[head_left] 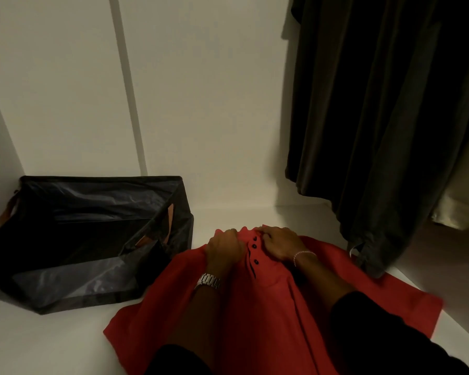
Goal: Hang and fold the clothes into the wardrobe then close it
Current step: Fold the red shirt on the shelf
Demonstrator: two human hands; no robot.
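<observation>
Here the fingers of the left hand (224, 246) were curled down into the collar of the red polo shirt (268, 307), bunching the cloth just left of the button placket (254, 254), while the right hand (279, 243) lay flatter just right of it, its fingertips pinching the collar edge near the top button. Both hands held fabric; neither was spread wide. A metal watch (209, 281) sat on the left wrist and a thin bead bracelet (303, 255) on the right.

The shirt lay front up on the white wardrobe shelf (52, 336), collar away from the person and hem toward them, so its long axis ran straight out from the body. Its 2 sides spread out to left and right of the forearms, and the right side reached toward the shelf's edge. The 3 dark buttons ran between the 2 hands.

Any fold would likely bring the sides in across that axis, and each hand was near its own side, so neither seemed better placed.

Left of the shirt, touching or just beside its edge, stood an open dark fabric storage box (87, 239) with tan handles. At the right, a dark hanging garment (385, 117) dropped with its hem close to the shirt's right shoulder
</observation>
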